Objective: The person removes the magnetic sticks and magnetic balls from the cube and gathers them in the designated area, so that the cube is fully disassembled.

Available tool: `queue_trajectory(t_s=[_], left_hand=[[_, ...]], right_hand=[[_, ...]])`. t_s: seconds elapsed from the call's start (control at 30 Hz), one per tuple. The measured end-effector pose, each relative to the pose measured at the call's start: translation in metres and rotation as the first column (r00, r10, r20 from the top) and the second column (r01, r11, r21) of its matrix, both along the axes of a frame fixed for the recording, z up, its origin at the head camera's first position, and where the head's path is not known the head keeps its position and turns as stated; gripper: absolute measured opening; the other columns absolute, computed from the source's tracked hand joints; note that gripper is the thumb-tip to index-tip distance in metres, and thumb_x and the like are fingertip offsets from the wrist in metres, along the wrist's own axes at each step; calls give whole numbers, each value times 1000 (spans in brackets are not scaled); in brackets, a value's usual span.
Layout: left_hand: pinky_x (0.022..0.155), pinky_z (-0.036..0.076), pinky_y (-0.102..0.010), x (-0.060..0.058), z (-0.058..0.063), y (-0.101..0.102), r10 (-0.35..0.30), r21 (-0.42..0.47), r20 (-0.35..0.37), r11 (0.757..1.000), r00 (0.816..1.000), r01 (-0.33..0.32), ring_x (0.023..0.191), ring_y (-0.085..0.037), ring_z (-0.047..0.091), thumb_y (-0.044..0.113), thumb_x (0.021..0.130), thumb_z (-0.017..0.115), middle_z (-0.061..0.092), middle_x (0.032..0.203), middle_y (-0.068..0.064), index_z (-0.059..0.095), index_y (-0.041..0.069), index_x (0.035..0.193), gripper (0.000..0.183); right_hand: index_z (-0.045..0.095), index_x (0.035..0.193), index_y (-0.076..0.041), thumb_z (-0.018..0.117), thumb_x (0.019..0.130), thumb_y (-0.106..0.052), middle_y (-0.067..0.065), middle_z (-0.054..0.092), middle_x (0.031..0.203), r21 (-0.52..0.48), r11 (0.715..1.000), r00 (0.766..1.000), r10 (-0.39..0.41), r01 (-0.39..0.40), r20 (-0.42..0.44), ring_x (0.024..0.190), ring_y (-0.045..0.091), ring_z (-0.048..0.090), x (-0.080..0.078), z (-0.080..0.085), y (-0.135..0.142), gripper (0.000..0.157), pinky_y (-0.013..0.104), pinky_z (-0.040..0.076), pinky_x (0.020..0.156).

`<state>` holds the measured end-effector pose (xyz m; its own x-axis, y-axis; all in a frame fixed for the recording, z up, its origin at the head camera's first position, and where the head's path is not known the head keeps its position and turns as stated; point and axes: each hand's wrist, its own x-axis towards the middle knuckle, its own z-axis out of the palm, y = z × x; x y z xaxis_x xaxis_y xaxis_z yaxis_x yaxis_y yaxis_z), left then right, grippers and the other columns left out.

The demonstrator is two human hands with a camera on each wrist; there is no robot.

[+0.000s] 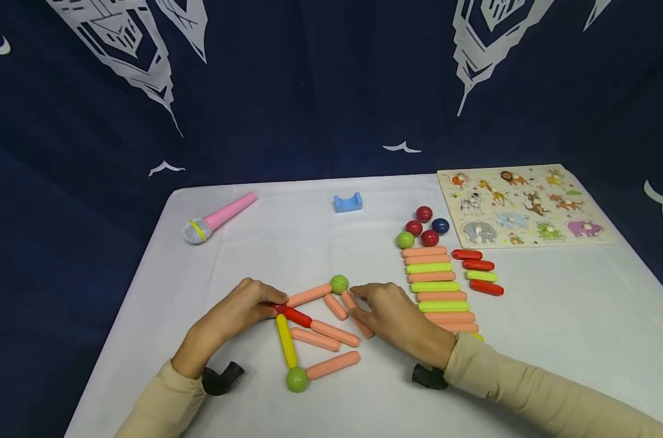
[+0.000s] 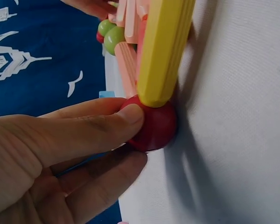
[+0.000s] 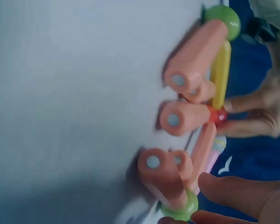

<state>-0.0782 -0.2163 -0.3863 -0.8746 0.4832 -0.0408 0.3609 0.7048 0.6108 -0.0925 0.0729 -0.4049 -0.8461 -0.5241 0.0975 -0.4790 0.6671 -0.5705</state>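
The left hand point(image 1: 244, 306) pinches a red ball point(image 2: 156, 127). The right hand point(image 1: 390, 313), thumb and finger apart, is by a green ball point(image 1: 339, 284); I can't tell if it grips.

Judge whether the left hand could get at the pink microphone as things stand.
Probably yes: only bare white cloth shows between the left hand and the pink microphone, though its grip would first have to leave the red ball.
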Motion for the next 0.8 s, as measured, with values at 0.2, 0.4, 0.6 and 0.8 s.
queue_trajectory(t_s=[0.2, 0.4, 0.6, 0.8], left_hand=[[80, 57, -32, -2, -3, 2, 2, 4, 8, 1000, 1000, -2, 97, -26, 70, -10, 80, 74, 72, 104, -17, 73, -7, 106, 26], [79, 58, -32, -4, -2, 2, -4, 3, -8, 1000, 1000, 4, 95, -25, 70, -10, 80, 74, 73, 103, -16, 73, -7, 106, 27], [79, 57, -31, -4, -1, 2, -6, -5, -4, 1000, 1000, 6, 95, -24, 70, -10, 79, 75, 73, 103, -16, 73, -7, 106, 27], [79, 58, -31, -4, -3, 3, 4, -7, 6, 1000, 1000, -4, 95, -24, 70, -10, 80, 75, 72, 104, -16, 73, -7, 106, 27]], right_hand=[[71, 107, -2, 79, 83, -7, -5, 60, 70, 30, 1000, 1000, 10, -10, 1, 59, 4, 54, 6, -8, -9, 26, 18, 45, 50], [69, 102, -1, 78, 82, -2, 4, 67, 83, 58, 998, 996, 15, -10, -91, 71, 11, 62, 8, -10, -10, 22, 25, 54, 61], [67, 113, 2, 77, 80, 3, 13, 70, 103, 75, 996, 988, 58, -48, -141, 89, 25, 70, 10, -10, -7, 34, 35, 59, 73], [67, 116, 5, 73, 78, 8, 16, 70, 108, 78, 995, 978, 80, -66, -193, 93, 27, 69, 11, -15, -5, 38, 37, 59, 75]])
